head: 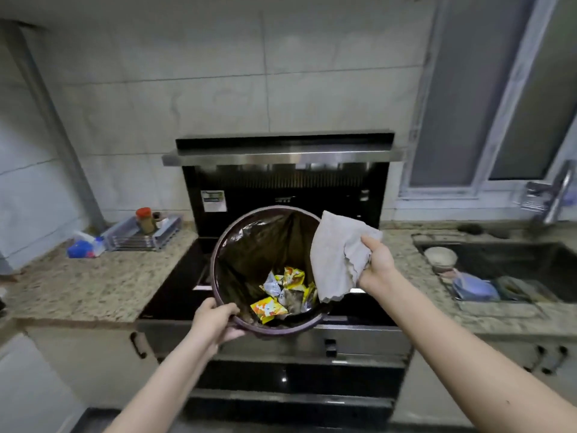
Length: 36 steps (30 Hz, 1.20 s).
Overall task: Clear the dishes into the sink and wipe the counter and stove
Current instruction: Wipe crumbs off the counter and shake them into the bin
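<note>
Holding: the left hand (215, 318) grips the near rim of a bin (218, 245), thumb curled over the edge, fingers under it.
Bin: round, dark rim, lined with a dark bag (265, 239); it is tilted so its mouth faces the camera and is raised in front of the stove (175, 289).
Bin contents: yellow and silver wrappers (282, 292) lie crumpled at the bottom.
Right hand (376, 264): pinches a grey cloth (335, 257) by its bunched right side, thumb on top.
Cloth: hangs over the bin's right rim, its lower edge drooping just inside the mouth; it touches the rim.
Stove: black glass top, set into the counter (93, 282), partly hidden behind the bin; a black hood panel (281, 182) with a steel ledge stands at its back.
Counter: speckled stone, running left and right of the stove.
Left counter: a metal rack (146, 235) near the wall holds a jar (145, 218) with a red cap; a blue and white packet (82, 246) lies just beside the rack.
Sink (530, 254): sunk in the counter on the right, well apart from the stove; a tap (552, 198) rises behind it.
Dishes: a pale bowl (440, 259) sits at the sink's left end, a blue plate (474, 289) near it, and more dishes beside these too blurred to tell.
Below: drawers with dark handles under the stove; pale cabinet doors on either side.
Wall: large grey tiles, a window (499, 89) at the right.
</note>
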Each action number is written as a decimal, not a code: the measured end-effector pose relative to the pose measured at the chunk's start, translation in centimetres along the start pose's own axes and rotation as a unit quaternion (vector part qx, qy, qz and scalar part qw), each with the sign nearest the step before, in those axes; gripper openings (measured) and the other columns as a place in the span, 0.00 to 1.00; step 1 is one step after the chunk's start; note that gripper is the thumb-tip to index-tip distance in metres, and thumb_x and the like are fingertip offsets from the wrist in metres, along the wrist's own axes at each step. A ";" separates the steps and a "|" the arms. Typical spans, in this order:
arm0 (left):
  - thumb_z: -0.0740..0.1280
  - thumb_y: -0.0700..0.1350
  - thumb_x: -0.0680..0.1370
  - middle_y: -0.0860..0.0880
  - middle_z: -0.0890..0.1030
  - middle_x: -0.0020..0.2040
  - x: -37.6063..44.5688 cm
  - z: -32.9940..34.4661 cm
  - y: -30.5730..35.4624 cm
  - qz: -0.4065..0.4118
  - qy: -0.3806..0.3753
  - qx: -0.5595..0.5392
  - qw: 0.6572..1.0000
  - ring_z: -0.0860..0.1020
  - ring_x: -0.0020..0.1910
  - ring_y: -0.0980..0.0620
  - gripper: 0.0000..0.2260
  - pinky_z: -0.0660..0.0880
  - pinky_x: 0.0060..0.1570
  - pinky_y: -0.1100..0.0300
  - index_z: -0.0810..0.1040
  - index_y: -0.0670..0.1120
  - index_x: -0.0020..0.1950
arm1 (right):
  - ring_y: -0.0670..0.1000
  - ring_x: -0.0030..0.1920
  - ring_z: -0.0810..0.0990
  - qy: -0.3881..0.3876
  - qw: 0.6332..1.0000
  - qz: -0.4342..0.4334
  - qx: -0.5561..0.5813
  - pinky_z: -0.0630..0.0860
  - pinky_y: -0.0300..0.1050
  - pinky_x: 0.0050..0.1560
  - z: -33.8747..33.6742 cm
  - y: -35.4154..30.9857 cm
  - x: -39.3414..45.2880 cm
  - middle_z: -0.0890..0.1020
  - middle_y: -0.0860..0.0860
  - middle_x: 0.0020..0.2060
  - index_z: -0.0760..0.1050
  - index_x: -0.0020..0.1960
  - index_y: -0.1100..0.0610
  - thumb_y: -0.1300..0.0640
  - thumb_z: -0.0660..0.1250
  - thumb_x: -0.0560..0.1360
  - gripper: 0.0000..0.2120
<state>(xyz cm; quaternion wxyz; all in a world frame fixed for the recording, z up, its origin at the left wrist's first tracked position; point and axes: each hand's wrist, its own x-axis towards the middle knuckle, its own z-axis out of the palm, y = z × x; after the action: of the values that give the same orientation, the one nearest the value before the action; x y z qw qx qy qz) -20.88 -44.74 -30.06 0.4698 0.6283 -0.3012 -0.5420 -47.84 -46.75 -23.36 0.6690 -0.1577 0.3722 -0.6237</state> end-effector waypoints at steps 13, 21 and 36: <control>0.61 0.30 0.75 0.38 0.77 0.39 -5.4 30.2 -7.0 -0.034 -0.264 0.107 0.958 0.80 0.25 0.48 0.07 0.79 0.25 0.51 0.67 0.41 0.45 | 0.53 0.33 0.85 0.216 0.955 -0.196 0.045 0.75 0.49 0.44 -24.8 -15.3 -9.3 0.85 0.54 0.32 0.76 0.51 0.61 0.53 0.55 0.81 0.15; 0.60 0.29 0.73 0.41 0.79 0.31 -7.9 45.7 -10.1 -0.060 -0.390 0.178 0.901 0.79 0.22 0.49 0.07 0.78 0.23 0.55 0.70 0.40 0.46 | 0.56 0.46 0.80 0.329 0.906 -0.253 0.080 0.74 0.49 0.45 -34.0 -23.0 -12.5 0.85 0.55 0.35 0.70 0.67 0.63 0.52 0.55 0.80 0.20; 0.59 0.27 0.72 0.37 0.78 0.36 -11.0 67.2 -16.9 -0.102 -0.528 0.297 0.789 0.80 0.23 0.45 0.10 0.78 0.22 0.53 0.70 0.39 0.49 | 0.54 0.33 0.84 0.437 0.808 -0.361 0.159 0.78 0.49 0.43 -47.3 -31.9 -17.6 0.85 0.54 0.32 0.72 0.59 0.60 0.51 0.55 0.81 0.16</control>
<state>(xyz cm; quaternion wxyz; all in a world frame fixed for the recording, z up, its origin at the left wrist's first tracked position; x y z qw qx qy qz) -90.40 -46.26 -39.26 -0.0299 0.3793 -0.5828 -0.7181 -102.61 -23.55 -28.41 0.1784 0.1172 0.4368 -0.8739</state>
